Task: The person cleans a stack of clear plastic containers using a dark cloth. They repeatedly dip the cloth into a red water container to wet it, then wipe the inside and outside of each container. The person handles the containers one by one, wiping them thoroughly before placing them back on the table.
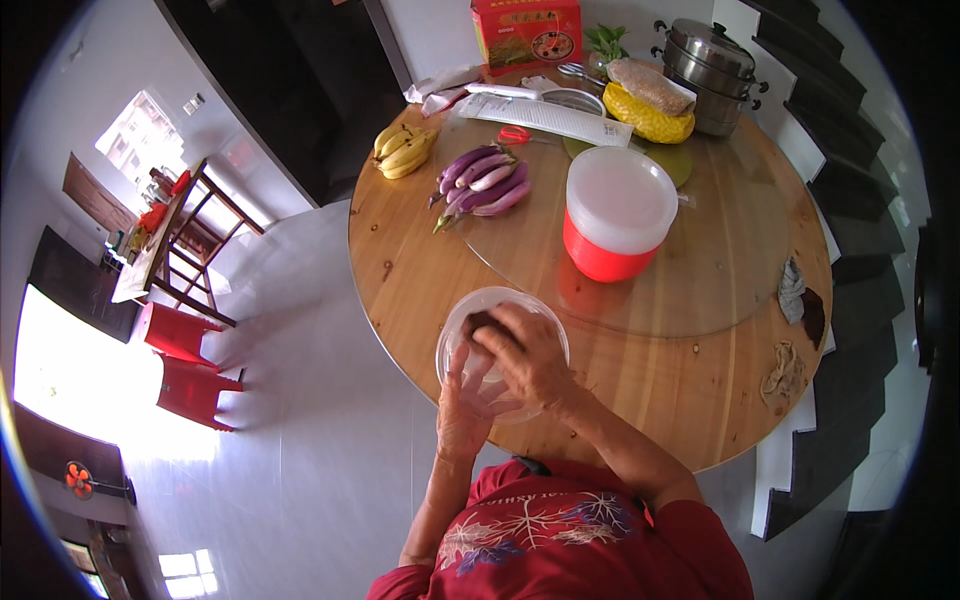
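Note:
A clear, round plastic bowl [503, 291] is held in front of me near the table's front edge. My left hand [464, 415] grips it from below, and its fingers show through the clear plastic. Inside the bowl, my right hand [533, 362] presses a small dark piece, perhaps cloth [482, 322], against the plastic; the fingers cover most of that piece. Beyond my hands stands a stack of translucent round containers [620, 190] with a red lower part [608, 250].
On the round wooden table [400, 290] lie purple eggplants [485, 182], bananas [404, 152], red-handled scissors [514, 134] and a white grater-like board [548, 117]. A steamer pot [712, 60] and red box [527, 32] stand behind. Crumpled rags [783, 372] lie at the right edge.

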### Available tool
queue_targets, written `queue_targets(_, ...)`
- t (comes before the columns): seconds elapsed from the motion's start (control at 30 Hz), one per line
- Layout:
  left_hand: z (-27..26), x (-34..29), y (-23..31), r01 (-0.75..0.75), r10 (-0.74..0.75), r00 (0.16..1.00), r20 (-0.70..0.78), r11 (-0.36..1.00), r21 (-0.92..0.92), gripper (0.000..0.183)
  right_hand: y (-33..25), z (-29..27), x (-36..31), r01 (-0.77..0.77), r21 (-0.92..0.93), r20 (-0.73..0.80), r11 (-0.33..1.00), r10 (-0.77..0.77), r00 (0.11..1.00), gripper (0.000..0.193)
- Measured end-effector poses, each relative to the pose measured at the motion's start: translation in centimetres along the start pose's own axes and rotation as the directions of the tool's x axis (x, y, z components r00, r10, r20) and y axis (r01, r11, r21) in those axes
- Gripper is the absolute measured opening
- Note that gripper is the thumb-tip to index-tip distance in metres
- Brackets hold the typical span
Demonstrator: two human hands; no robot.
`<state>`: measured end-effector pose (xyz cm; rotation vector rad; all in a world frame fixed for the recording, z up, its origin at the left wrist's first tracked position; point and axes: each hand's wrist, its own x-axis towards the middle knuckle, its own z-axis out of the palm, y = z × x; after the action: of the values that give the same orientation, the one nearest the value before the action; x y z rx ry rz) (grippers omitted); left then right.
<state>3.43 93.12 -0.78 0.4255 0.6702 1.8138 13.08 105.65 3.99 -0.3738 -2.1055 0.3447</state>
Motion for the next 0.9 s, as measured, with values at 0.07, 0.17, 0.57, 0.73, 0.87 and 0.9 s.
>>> queue_targets(0.07,-0.4,0.0,-0.1,-0.004,0.003,0.999,-0.048,1.0,-0.012,0.062,1.1,-1.1,1.2,-0.12,0.109,-0.057,0.987,0.127,0.99,0.038)
queue_targets(0.17,-0.2,0.1,0.1,-0.026,0.027,0.997,-0.077,1.0,0.005,0.065,3.9,-0.1,-2.3,-0.353,0.231,-0.098,0.906,0.383,0.919,0.038)
queue_targets(0.57,-0.6,1.1,0.4,-0.151,0.171,0.959,-0.228,0.983,0.102,0.068,-3.2,-0.5,-8.9,-0.166,0.259,0.326,0.952,0.075,0.942,0.041)
queue_targets(0.73,-0.3,1.4,2.1,-0.172,0.343,0.918,-0.196,0.795,0.582,0.054,-1.3,-1.1,-10.1,-0.207,0.215,0.395,0.955,0.109,0.912,0.035)
queue_targets(0.87,-0.7,2.9,1.6,-0.307,0.288,0.881,0.375,-0.256,0.917,0.056,1.6,-2.9,-11.0,-0.341,0.061,0.29,0.938,0.31,0.905,0.039)
queue_targets(0.9,-1.6,3.2,0.7,-0.315,0.224,0.884,0.411,-0.365,0.876,0.066,2.3,-3.3,-11.4,-0.37,0.008,0.249,0.929,0.356,0.901,0.04)
